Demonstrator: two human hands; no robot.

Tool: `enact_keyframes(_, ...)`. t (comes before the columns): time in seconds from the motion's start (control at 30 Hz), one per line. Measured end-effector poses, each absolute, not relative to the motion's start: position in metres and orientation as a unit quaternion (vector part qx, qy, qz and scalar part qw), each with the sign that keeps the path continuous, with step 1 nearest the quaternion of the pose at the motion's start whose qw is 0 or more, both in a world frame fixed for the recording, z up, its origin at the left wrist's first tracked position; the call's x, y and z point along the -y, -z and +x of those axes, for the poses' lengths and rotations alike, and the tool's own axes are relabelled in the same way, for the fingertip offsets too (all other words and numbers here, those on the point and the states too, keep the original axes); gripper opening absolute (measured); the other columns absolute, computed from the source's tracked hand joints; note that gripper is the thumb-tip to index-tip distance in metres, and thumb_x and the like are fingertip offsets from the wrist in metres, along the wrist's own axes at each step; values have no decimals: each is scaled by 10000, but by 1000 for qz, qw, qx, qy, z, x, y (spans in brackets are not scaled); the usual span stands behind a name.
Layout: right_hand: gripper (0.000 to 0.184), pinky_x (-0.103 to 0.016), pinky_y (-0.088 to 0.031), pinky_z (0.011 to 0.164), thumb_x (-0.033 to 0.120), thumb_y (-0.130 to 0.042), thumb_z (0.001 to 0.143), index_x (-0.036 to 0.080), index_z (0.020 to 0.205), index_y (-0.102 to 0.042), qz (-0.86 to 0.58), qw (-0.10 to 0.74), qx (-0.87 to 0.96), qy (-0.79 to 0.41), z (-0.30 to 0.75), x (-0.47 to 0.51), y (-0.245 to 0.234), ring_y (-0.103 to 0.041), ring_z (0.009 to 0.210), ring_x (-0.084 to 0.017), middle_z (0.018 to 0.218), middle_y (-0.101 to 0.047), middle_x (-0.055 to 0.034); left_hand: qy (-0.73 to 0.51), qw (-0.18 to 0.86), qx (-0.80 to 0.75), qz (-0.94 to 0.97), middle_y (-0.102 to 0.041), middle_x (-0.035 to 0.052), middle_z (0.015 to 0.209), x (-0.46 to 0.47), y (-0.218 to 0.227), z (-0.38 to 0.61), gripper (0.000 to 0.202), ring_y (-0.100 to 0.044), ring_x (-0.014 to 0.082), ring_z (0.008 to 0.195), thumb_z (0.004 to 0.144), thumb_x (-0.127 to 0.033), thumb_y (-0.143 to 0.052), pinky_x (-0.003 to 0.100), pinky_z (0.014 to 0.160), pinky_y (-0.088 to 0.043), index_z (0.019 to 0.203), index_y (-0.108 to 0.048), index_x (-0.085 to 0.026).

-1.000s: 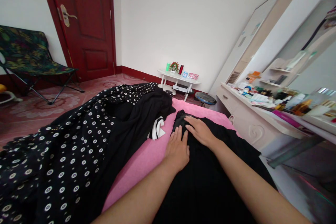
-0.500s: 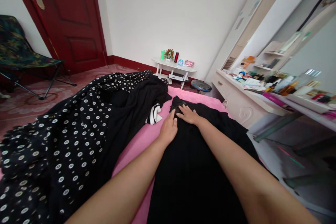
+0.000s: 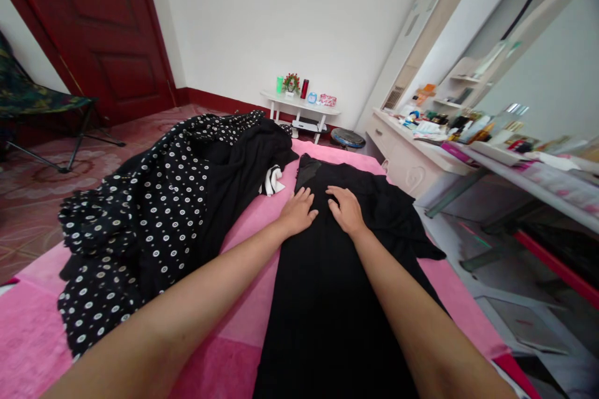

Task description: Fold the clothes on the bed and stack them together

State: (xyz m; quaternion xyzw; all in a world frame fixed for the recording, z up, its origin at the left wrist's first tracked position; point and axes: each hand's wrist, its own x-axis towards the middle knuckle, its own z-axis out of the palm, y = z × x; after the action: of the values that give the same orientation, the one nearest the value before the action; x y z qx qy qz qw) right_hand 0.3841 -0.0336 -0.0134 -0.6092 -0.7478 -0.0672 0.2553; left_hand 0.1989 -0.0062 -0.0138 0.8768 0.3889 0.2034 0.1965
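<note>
A long plain black garment point(image 3: 327, 299) lies flat along the pink bed cover point(image 3: 243, 299). My left hand point(image 3: 296, 212) rests open and flat on its left edge, fingers stretched forward. My right hand point(image 3: 345, 209) lies open and flat on the cloth just beside it, palm down. Neither hand holds anything. To the left is a heap of black cloth with white ring dots point(image 3: 154, 199), with a small black-and-white striped piece point(image 3: 272, 179) peeking out at its far end.
A white dressing table point(image 3: 416, 159) crowded with bottles stands close to the bed's right side. A small white side table point(image 3: 302, 112) and a round stool point(image 3: 347, 138) are beyond the bed. A red door point(image 3: 93, 31) and a folding chair point(image 3: 32, 106) are at the left.
Both hands have slid back toward me along the black garment, away from its far end, staying flat. The view has pulled back and more of the pink cover shows.
</note>
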Motion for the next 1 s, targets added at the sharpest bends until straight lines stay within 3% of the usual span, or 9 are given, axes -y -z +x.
enact_keyframes(0.17, 395, -364, -418, 925, 75, -517, 687, 209, 1041, -633, -580, 267, 765, 88, 383, 42, 10, -521, 1087, -216, 1178, -611, -38, -38, 155, -300, 940, -257, 238, 1485, 101, -24, 159, 603, -210, 304, 1394, 883, -322, -468, 402, 1125, -230, 1368, -379, 25)
enact_keyframes(0.23, 336, -354, -434, 872, 96, -523, 722, 225, 1001, -659, -596, 266, 749, 114, 382, 43, 9, -516, 1055, -222, 1135, -612, -38, -8, 168, -265, 950, -359, 239, 1433, 143, -45, 145, 622, -317, 325, 1342, 855, -420, -518, 404, 1079, -315, 1313, -470, -2)
enact_keyframes(0.3, 281, -332, -447, 795, 141, -527, 771, 248, 984, -675, -615, 259, 732, 137, 381, 45, 8, -516, 1011, -220, 1078, -609, -39, -7, 175, -251, 952, -515, 203, 1292, 177, -61, 138, 612, -464, 340, 1206, 797, -550, -557, 432, 966, -426, 1177, -600, -72)
enact_keyframes(0.37, 255, -306, -447, 720, 184, -531, 802, 268, 994, -677, -637, 247, 715, 150, 381, 47, 7, -526, 966, -211, 1037, -603, -35, 14, 184, -247, 951, -578, 169, 1158, 199, -71, 138, 596, -545, 331, 1061, 732, -611, -600, 436, 840, -489, 1055, -654, -113)
enact_keyframes(0.5, 268, -274, -439, 666, 213, -516, 835, 287, 1058, -645, -668, 229, 695, 138, 381, 50, 8, -571, 878, -172, 1035, -596, -11, 87, 206, -231, 947, -607, 151, 1037, 210, -71, 150, 553, -607, 303, 904, 726, -555, -628, 407, 718, -513, 1060, -637, -114)
enact_keyframes(0.67, 316, -274, -453, 725, 201, -499, 841, 274, 1130, -601, -674, 235, 690, 118, 382, 50, 7, -585, 917, -176, 1090, -595, -14, 85, 245, -186, 948, -618, 128, 1054, 202, -60, 159, 673, -635, 313, 827, 722, -582, -626, 430, 670, -500, 1275, -509, -217)
enact_keyframes(0.83, 319, -273, -456, 774, 160, -477, 834, 283, 1086, -630, -678, 240, 688, 99, 383, 49, 7, -583, 951, -175, 1078, -609, -7, 75, 275, -178, 942, -668, 108, 881, 191, -48, 163, 379, -647, 283, 767, 763, -525, -631, 333, 593, -475, 924, -695, -188)
enact_keyframes(0.93, 316, -272, -456, 788, 149, -475, 824, 278, 1057, -645, -675, 250, 688, 93, 385, 48, 8, -584, 937, -172, 1044, -619, -6, 32, 343, -139, 928, -649, 34, 667, 183, -47, 164, 165, -623, 169, 632, 766, -331, -694, 226, 549, -431, 743, -693, -168)
enact_keyframes(1.0, 319, -268, -456, 779, 145, -464, 824, 276, 1045, -652, -671, 265, 686, 95, 387, 47, 8, -580, 932, -168, 1032, -620, -4, 2, 421, -106, 901, -591, -16, 566, 179, -52, 164, 137, -563, 100, 532, 758, -266, -707, 172, 495, -391, 681, -668, -159)
